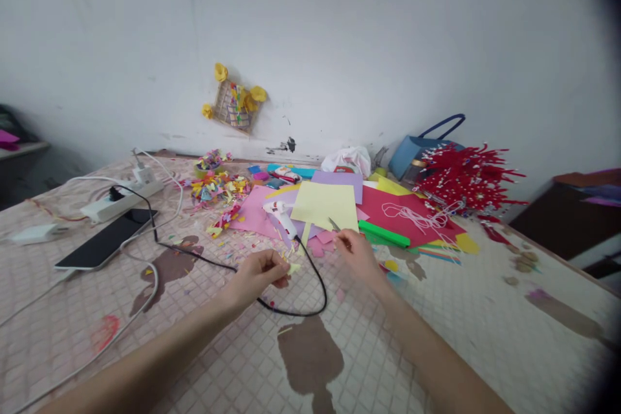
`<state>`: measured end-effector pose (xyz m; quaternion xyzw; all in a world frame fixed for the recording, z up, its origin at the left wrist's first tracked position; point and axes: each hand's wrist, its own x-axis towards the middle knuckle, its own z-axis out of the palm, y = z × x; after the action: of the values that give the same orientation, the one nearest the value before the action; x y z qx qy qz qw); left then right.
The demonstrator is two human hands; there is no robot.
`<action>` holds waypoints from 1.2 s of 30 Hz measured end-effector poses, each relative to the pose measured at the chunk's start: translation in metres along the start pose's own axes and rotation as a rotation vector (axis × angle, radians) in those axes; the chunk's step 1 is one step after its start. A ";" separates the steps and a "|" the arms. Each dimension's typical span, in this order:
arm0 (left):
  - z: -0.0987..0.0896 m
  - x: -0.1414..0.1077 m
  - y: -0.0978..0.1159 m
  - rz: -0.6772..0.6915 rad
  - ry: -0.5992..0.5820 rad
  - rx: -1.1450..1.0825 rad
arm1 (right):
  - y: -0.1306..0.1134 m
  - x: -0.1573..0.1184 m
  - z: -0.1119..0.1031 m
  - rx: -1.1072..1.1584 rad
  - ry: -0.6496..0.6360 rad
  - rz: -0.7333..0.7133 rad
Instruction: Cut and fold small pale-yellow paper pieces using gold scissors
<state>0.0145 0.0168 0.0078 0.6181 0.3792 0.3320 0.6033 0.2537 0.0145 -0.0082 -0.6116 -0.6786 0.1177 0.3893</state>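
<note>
over the table, inside its far edge, left hand pinches paper scrap, right hand scissors, apparently for trimming, needing alignment.

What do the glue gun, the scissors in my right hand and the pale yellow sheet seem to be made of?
Glue gun: probably smooth hard plastic, going by its white, moulded-looking body. Scissors: likely bare metal blades, judging by the grey, tapered tip; your right hand hides the handles. Pale yellow sheet: matte paper or thin card, lying flat with straight edges and no shine.
</note>
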 end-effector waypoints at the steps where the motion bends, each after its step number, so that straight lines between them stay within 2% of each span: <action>1: 0.000 0.000 0.000 -0.007 0.004 -0.008 | 0.011 0.004 -0.006 -0.046 0.037 0.015; 4: 0.001 0.000 -0.001 -0.013 0.009 -0.023 | 0.036 0.010 -0.017 -0.152 0.093 0.057; 7: 0.002 0.000 -0.001 0.002 0.009 -0.039 | 0.048 0.010 -0.015 -0.215 0.085 0.079; 12: 0.003 -0.002 0.000 0.027 0.006 -0.074 | 0.050 0.008 -0.008 -0.250 0.070 0.099; 18: 0.004 -0.003 -0.001 0.027 0.017 -0.086 | 0.046 0.011 -0.016 -0.178 0.129 0.152; 21: 0.005 -0.003 -0.001 0.029 0.034 -0.107 | 0.034 0.013 -0.016 -0.064 0.159 0.158; 24: 0.007 -0.004 -0.001 0.050 0.037 -0.098 | 0.008 0.006 -0.004 0.085 0.092 0.128; 25: 0.008 -0.005 -0.001 0.060 0.034 -0.086 | -0.002 0.000 0.002 0.154 0.031 0.118; 26: 0.009 -0.006 -0.002 0.068 0.028 -0.070 | -0.014 -0.006 0.008 0.336 -0.103 0.125; 28: 0.010 -0.007 -0.004 0.090 0.004 -0.037 | -0.035 -0.020 0.020 0.603 -0.248 0.180; 30: 0.012 -0.008 -0.006 0.122 -0.020 -0.007 | -0.052 -0.031 0.027 0.722 -0.386 0.187; 31: 0.013 -0.008 -0.007 0.137 -0.027 0.010 | -0.057 -0.035 0.029 0.748 -0.411 0.174; 36: 0.013 -0.008 -0.013 0.163 -0.027 0.140 | -0.064 -0.039 0.029 0.774 -0.345 0.152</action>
<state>0.0212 0.0034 -0.0060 0.6919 0.3416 0.3443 0.5348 0.1853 -0.0264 -0.0018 -0.4402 -0.5925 0.4927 0.4610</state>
